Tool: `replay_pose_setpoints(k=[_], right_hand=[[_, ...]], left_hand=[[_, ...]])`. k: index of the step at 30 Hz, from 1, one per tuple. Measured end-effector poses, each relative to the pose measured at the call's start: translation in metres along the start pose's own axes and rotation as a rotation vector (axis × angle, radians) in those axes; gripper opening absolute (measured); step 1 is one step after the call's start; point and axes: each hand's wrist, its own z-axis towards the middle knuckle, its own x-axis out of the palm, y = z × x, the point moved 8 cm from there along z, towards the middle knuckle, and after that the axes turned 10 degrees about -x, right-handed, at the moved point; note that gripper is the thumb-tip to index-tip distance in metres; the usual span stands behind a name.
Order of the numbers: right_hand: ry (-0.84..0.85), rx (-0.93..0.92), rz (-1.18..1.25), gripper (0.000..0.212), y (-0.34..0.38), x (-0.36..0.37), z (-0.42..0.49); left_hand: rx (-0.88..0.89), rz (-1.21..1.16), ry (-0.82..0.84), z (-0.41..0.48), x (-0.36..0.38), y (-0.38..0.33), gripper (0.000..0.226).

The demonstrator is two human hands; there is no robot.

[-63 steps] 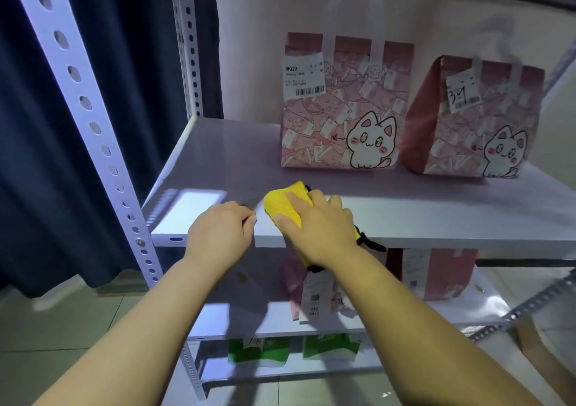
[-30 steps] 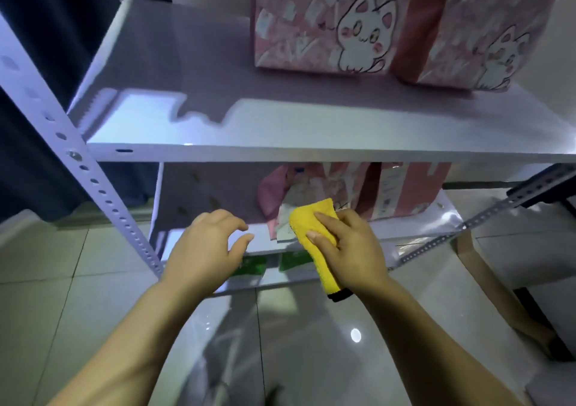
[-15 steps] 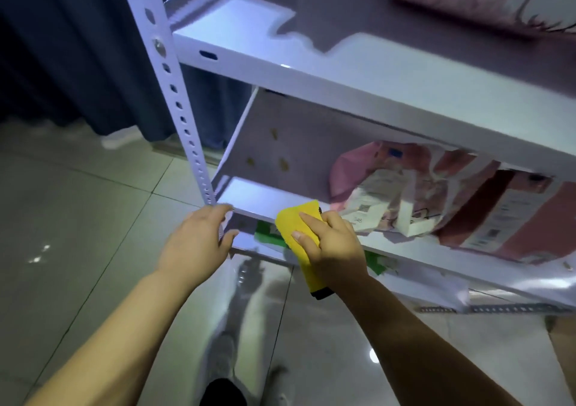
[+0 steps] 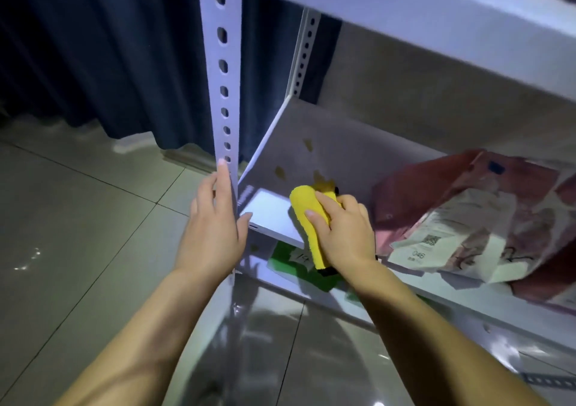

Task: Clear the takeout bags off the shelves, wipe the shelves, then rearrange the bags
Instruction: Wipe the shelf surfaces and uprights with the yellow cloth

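My right hand (image 4: 341,236) grips a folded yellow cloth (image 4: 307,209) and presses it on the front left part of the lower white shelf (image 4: 268,212). Flat against the perforated front upright (image 4: 221,72) rests my left hand (image 4: 213,228), fingers spread, holding nothing. Pink takeout bags (image 4: 480,218) with paper receipts lie tipped over on the same shelf, just right of my right hand. A green bag (image 4: 290,262) shows on the shelf beneath. Yellowish stains (image 4: 280,172) mark the shelf behind the cloth.
The upper shelf's front edge (image 4: 405,13) runs overhead at the top right. A dark blue curtain (image 4: 109,56) hangs to the left behind the rack. Glossy tiled floor (image 4: 78,234) spreads below and left. The rear upright (image 4: 304,53) stands by the wall.
The view dropped from the upper shelf to the lower one. My right hand carried the cloth down onto the lower shelf. My left hand moved onto the front upright.
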Motion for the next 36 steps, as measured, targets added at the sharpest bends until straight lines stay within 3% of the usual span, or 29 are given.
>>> replay_pose_setpoints(k=[7, 13, 16, 22, 26, 28, 32, 36], right_hand=[[-0.024, -0.120, -0.151, 0.044, -0.003, 0.051, 0.012], [-0.085, -0.259, -0.334, 0.069, -0.003, 0.066, 0.009], [-0.076, -0.254, -0.281, 0.059, -0.006, 0.064, 0.010], [-0.112, 0.005, -0.165, 0.028, -0.040, 0.048, 0.030], [-0.088, 0.337, -0.107, 0.050, -0.069, 0.037, 0.073], [-0.098, 0.364, -0.120, 0.050, -0.068, 0.038, 0.092], [-0.046, 0.115, -0.119, 0.051, -0.030, 0.057, 0.110], [0.145, -0.400, 0.030, 0.053, 0.023, 0.083, 0.089]], left_hand=[[0.140, -0.081, -0.211, 0.014, 0.030, 0.014, 0.083], [0.245, 0.034, -0.482, 0.021, 0.052, 0.026, 0.074], [0.277, -0.018, -0.552, 0.019, 0.056, 0.032, 0.082], [0.308, -0.034, -0.534, 0.017, 0.054, 0.033, 0.088], [0.292, 0.004, -0.533, 0.017, 0.054, 0.033, 0.087], [0.293, 0.019, -0.558, 0.016, 0.053, 0.034, 0.086], [0.279, 0.017, -0.545, 0.016, 0.056, 0.035, 0.084], [0.271, 0.013, -0.514, 0.018, 0.056, 0.036, 0.084]])
